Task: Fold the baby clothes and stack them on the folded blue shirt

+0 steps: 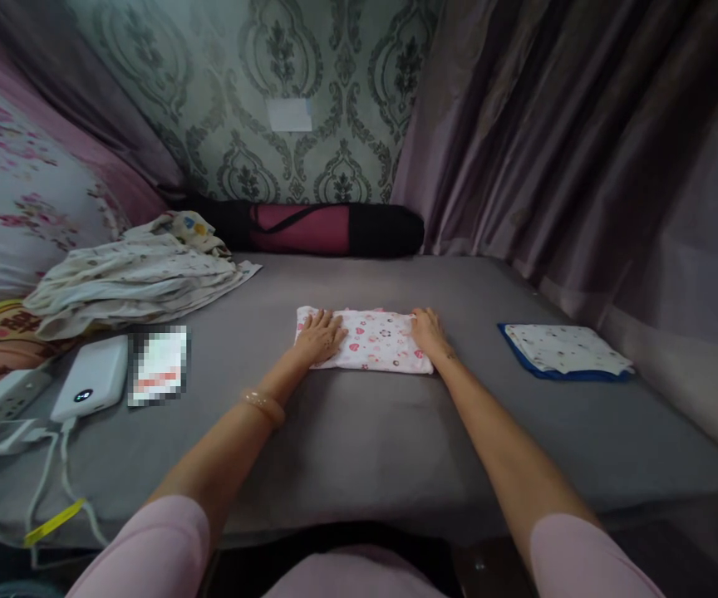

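A white cloth printed with pink hearts and flowers lies folded into a flat rectangle on the grey surface, straight in front of me. My left hand rests on its left end, palm down with the fingers stretched out. At the opposite end, my right hand touches the right edge, its fingers extended and pointing away from me. Part of the cloth's two ends is hidden beneath my hands.
To the right lies another folded printed cloth on a blue piece. Crumpled pale fabric is heaped at left, near a white power bank, a power strip and cables. A black-and-maroon roll bag lies along the patterned wall.
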The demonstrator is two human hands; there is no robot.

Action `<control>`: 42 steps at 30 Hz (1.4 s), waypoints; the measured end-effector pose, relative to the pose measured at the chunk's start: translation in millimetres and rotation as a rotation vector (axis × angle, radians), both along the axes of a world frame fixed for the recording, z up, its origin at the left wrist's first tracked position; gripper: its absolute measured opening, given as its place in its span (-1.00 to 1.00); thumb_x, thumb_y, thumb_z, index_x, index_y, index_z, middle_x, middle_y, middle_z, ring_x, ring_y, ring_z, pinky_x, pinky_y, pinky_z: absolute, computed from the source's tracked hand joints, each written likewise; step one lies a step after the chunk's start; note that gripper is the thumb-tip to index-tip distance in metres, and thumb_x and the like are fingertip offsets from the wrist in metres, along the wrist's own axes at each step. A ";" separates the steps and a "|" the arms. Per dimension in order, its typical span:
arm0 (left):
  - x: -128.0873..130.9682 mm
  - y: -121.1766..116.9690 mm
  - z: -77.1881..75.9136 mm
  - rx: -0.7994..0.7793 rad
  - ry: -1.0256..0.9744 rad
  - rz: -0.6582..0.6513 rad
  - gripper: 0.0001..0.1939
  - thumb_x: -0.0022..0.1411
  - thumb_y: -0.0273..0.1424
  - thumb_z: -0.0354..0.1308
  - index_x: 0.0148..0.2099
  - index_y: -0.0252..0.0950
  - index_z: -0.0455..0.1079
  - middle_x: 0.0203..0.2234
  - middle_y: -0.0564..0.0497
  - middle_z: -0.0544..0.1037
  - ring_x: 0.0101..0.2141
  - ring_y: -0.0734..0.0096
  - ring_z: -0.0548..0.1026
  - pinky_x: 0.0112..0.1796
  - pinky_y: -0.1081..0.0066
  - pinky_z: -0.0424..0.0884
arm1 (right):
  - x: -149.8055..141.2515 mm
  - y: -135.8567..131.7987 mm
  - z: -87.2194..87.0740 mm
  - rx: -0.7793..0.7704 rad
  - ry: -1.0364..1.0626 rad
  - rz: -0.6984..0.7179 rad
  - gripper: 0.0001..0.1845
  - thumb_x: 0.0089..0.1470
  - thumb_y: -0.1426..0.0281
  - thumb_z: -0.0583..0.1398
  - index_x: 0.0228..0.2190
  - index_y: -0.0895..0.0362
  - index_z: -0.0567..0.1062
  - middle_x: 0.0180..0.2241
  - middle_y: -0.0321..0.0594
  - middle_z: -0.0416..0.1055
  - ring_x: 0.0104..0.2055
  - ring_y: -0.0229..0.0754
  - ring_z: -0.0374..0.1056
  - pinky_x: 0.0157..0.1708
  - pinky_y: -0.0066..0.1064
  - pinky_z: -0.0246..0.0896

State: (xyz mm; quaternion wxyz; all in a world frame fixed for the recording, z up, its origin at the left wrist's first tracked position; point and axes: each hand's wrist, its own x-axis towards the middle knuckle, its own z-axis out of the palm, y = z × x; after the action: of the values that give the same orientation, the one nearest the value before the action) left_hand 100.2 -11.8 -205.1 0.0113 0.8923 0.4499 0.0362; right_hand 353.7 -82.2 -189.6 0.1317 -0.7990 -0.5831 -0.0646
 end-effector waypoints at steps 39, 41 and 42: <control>-16.0 -15.9 -14.4 0.035 -0.112 0.128 -0.32 0.34 -0.02 -0.25 0.33 -0.35 0.03 0.30 -0.32 0.05 0.30 -0.05 -0.03 0.19 -0.09 -0.08 | -42.7 -19.0 -16.3 -0.121 -0.001 0.313 -0.41 0.29 0.24 -0.18 0.24 0.20 0.17 0.32 -0.07 -0.04 0.35 0.01 -0.16 0.29 -0.01 -0.37; -16.5 -14.8 -16.9 0.021 -0.131 0.135 -0.31 0.34 -0.01 -0.24 0.34 -0.34 0.02 0.31 -0.31 0.04 0.30 -0.05 -0.04 0.19 -0.06 -0.04 | -41.1 -18.8 -21.7 -0.115 0.025 0.298 -0.42 0.29 0.23 -0.18 0.25 0.16 0.16 0.33 -0.12 -0.05 0.35 -0.01 -0.16 0.29 -0.01 -0.36; -17.1 -13.8 -17.5 0.013 -0.140 0.135 -0.32 0.33 -0.01 -0.23 0.34 -0.32 0.02 0.31 -0.29 0.03 0.30 -0.05 -0.05 0.19 -0.05 -0.03 | -40.5 -18.3 -23.1 -0.112 0.037 0.294 -0.42 0.29 0.23 -0.18 0.25 0.15 0.16 0.33 -0.13 -0.05 0.36 -0.02 -0.16 0.29 -0.02 -0.37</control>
State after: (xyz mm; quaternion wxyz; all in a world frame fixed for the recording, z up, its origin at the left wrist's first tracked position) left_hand 83.2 -25.6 -222.6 0.0347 0.8553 0.5068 0.1021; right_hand 313.3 -100.4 -212.7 0.1057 -0.7121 -0.6941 0.0027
